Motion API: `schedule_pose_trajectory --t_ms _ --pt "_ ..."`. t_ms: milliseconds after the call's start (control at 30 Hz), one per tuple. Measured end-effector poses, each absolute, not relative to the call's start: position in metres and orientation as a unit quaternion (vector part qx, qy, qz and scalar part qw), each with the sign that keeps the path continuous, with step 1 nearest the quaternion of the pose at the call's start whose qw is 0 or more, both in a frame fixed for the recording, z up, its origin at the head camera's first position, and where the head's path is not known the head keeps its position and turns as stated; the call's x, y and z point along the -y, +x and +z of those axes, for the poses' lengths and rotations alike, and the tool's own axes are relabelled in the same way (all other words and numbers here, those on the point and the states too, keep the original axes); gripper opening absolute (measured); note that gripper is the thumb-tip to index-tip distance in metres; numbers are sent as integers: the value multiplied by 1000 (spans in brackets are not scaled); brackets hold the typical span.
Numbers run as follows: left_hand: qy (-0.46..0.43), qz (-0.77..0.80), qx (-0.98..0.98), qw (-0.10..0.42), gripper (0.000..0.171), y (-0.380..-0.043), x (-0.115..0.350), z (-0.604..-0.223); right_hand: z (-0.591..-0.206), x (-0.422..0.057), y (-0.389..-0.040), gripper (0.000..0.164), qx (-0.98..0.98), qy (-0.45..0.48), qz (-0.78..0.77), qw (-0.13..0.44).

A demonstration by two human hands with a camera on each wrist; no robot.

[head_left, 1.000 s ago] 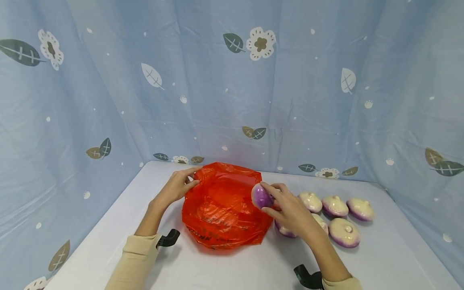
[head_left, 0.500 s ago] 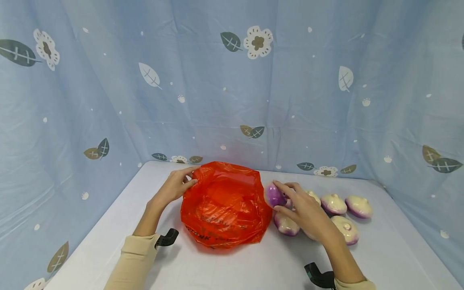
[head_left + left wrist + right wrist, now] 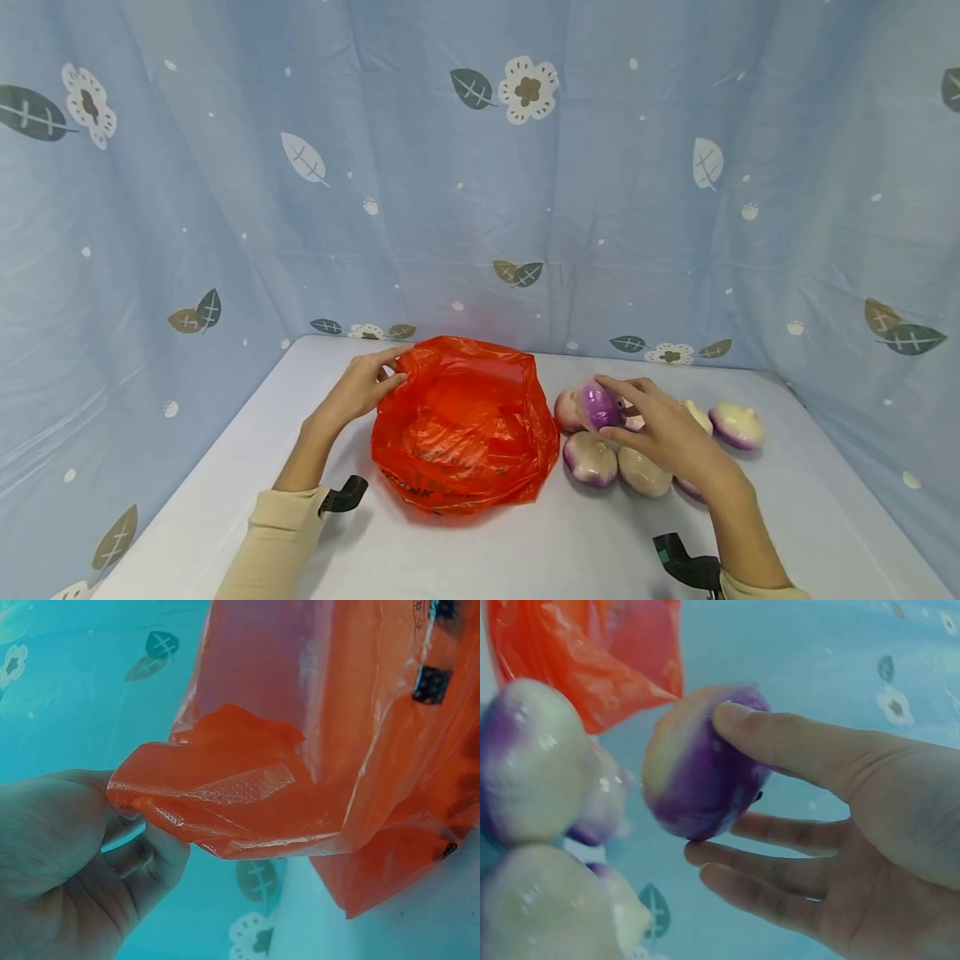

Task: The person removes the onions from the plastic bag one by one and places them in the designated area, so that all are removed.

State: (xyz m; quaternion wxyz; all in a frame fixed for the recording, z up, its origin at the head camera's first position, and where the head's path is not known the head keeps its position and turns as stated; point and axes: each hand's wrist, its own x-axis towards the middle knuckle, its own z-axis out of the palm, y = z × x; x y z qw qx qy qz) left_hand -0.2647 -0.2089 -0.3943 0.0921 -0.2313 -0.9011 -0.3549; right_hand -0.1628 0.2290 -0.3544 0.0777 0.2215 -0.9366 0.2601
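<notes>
My left hand (image 3: 363,385) pinches the left rim of a red plastic bag (image 3: 467,429), which stands with its mouth spread on the table. In the left wrist view, the gripped fold of the red bag (image 3: 217,787) lies between thumb and fingers. My right hand (image 3: 675,433) holds a glossy purple-and-cream turnip (image 3: 600,407), probably a model, by its purple end, right of the bag and in front of or above other turnips. The right wrist view shows that turnip (image 3: 701,769) between thumb and fingertips, its cream side facing away from the palm.
Several more turnips lie right of the bag, among them a near one (image 3: 590,460), one beside it (image 3: 643,473) and a far right one (image 3: 738,425). My right hand and forearm hide some. A blue patterned curtain (image 3: 420,208) hangs behind the white table (image 3: 525,550).
My right hand has moved right with the turnip, from the bag's right edge to the other turnips. The left hand keeps its grip on the bag rim.
</notes>
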Motion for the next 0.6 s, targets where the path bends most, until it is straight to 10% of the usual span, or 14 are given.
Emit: schedule_pose_trajectory --t_ms 600 --pt "-230 -357 901 91 50 -264 208 -393 -336 -302 -146 76 959 128 254 19"
